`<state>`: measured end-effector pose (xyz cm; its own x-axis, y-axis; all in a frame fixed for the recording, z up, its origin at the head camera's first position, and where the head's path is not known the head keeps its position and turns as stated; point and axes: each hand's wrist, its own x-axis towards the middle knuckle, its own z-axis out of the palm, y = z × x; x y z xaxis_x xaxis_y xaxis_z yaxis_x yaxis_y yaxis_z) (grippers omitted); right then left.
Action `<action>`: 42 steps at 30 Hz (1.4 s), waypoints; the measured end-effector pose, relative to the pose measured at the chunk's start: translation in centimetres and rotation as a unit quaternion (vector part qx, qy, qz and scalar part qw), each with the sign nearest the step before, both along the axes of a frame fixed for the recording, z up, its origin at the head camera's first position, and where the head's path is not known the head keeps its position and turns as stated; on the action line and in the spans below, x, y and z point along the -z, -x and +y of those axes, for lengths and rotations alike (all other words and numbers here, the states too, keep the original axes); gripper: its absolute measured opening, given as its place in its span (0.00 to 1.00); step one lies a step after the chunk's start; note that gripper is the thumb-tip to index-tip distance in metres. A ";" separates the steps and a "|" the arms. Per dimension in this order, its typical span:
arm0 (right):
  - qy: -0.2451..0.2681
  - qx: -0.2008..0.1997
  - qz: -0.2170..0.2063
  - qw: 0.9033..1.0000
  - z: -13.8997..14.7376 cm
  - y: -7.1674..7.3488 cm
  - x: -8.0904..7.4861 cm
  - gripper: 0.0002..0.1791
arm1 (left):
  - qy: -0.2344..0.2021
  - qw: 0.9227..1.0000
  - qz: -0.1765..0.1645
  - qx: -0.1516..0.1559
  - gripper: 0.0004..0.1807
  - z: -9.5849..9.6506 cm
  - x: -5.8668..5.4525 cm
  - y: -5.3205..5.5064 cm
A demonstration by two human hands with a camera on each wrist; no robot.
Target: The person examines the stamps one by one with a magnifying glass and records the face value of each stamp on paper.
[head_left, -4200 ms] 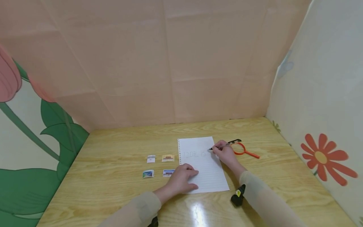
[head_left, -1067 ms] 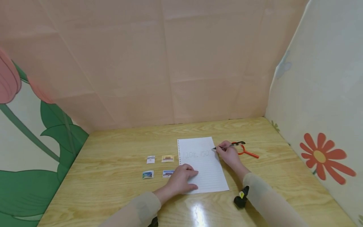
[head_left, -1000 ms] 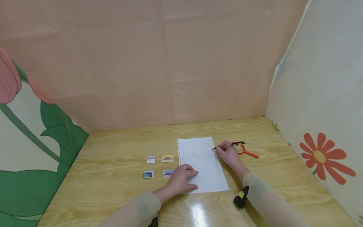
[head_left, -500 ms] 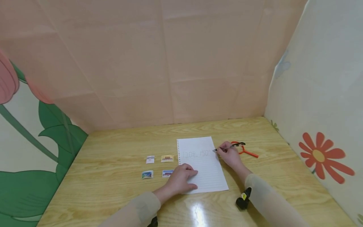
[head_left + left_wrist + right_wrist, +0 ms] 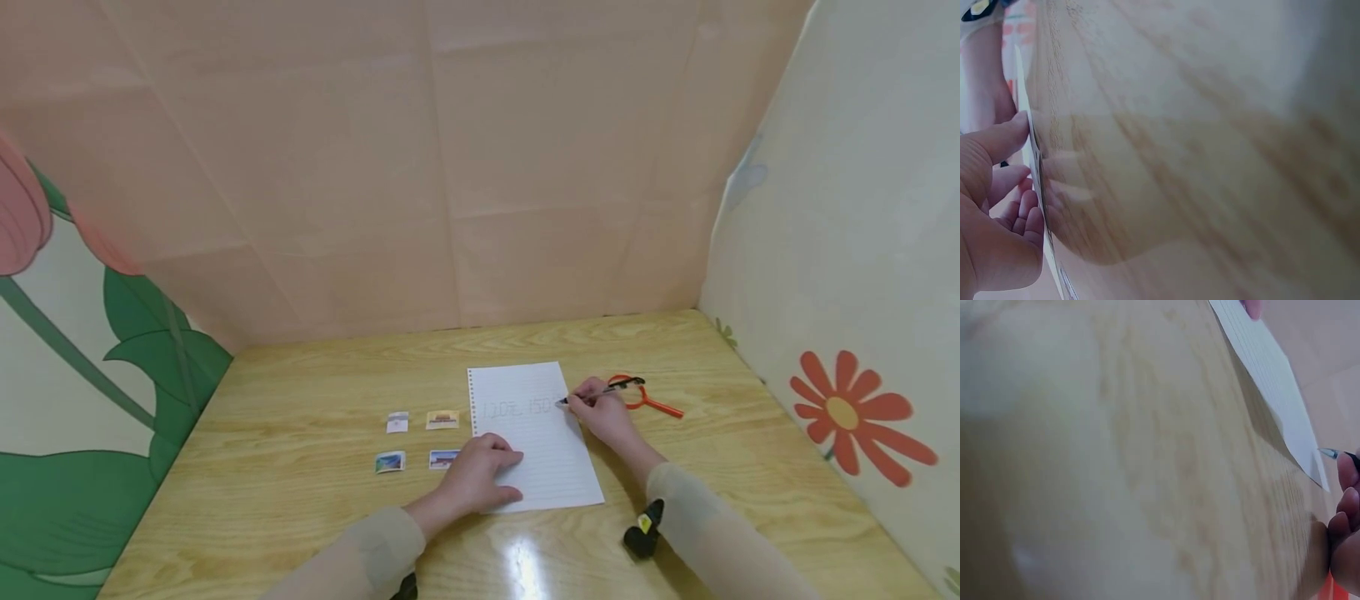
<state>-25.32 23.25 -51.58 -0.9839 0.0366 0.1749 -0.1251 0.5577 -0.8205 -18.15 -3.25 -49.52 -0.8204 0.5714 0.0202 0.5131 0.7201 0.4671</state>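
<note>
A lined sheet of paper (image 5: 540, 475) with punched holes down its left edge lies on the table. Faint handwriting, seemingly digits, runs across its upper part. My right hand (image 5: 603, 412) pinches a black pen (image 5: 626, 383), its tip at the end of the written row near the sheet's right edge. In the right wrist view the pen tip (image 5: 1329, 452) shows close over the paper (image 5: 1272, 387). My left hand (image 5: 480, 475) rests on the sheet's lower left, thumb and index finger spread apart. In the left wrist view its other fingers (image 5: 1022, 212) bend loosely against the paper.
Left of the sheet lie small stamp-like pictures: a whitish one (image 5: 397, 422), a yellow one (image 5: 442, 419), a blue-green one (image 5: 390, 462) and one (image 5: 441, 459) partly behind my left hand. A red-orange magnifying glass (image 5: 663, 408) lies beyond my right hand. Walls border the table (image 5: 300, 417).
The pen has moved rightward along the row since the oldest frame, and more digits show, a "150" among them. Lately its tip shifted slightly left and down. My left hand stays put.
</note>
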 end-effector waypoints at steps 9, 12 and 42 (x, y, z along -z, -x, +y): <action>-0.021 -0.008 0.020 1.000 -0.1 0.1 0.2 0.04 | -0.002 1.000 0.002 0.001 0.30 0.0 -0.1 -0.1; -0.024 0.007 0.032 0.999 0.0 0.1 0.2 0.04 | -0.003 1.000 0.005 0.002 0.30 -0.1 0.0 -0.1; -0.009 0.006 -0.007 1.000 0.4 -0.6 -0.2 0.04 | -0.005 1.000 0.003 0.003 0.30 -0.1 0.3 0.1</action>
<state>-24.73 23.68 -51.35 -0.9857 0.0451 0.1621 -0.1073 0.5736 -0.8121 -18.30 -3.30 -49.81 -0.8173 0.5753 0.0312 0.5195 0.7125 0.4717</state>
